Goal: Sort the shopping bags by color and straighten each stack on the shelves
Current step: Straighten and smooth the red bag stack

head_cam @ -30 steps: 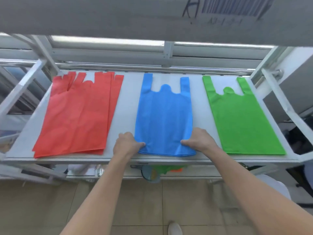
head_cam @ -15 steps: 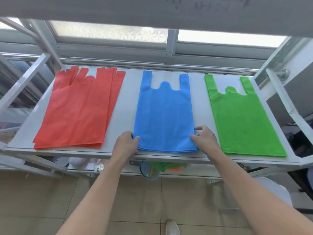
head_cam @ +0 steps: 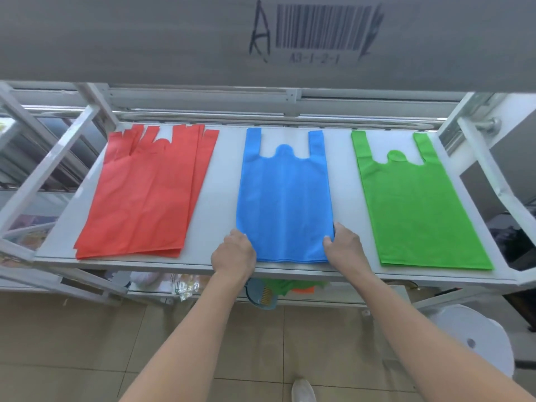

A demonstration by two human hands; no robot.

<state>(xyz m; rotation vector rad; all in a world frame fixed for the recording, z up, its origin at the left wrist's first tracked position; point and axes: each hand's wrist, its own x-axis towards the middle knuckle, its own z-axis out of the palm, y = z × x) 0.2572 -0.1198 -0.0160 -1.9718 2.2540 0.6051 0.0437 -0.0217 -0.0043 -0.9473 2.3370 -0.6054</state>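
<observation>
Red stack at L of shelf: fanned, handles staggered, long axis leaning to abt 1 o'clock, near edges stepped. Looks not yet squared. Bare strip of shelf betw it & blue.

Left hand sits at the 7 o'clock corner of blue stack, fingers curled onto that corner in a narrow grip, tips hidden. Blue stack is mid-shelf, flat, long axis 6–12, handles at 12, near edge just inside the shelf lip. Right hand is at its 5 o'clock corner, thumb on top, fingers along the side edge, pinching.

So the stack lies at 12 from both grips, hands equally near. Any squaring nudge prob. runs along or across that axis.

Green stack at R, apart from right hand, handles at 12, leaning slightly to 11, edges look even.

Board w/ barcode hangs overhead at 12 and prob. limits lift room.
</observation>
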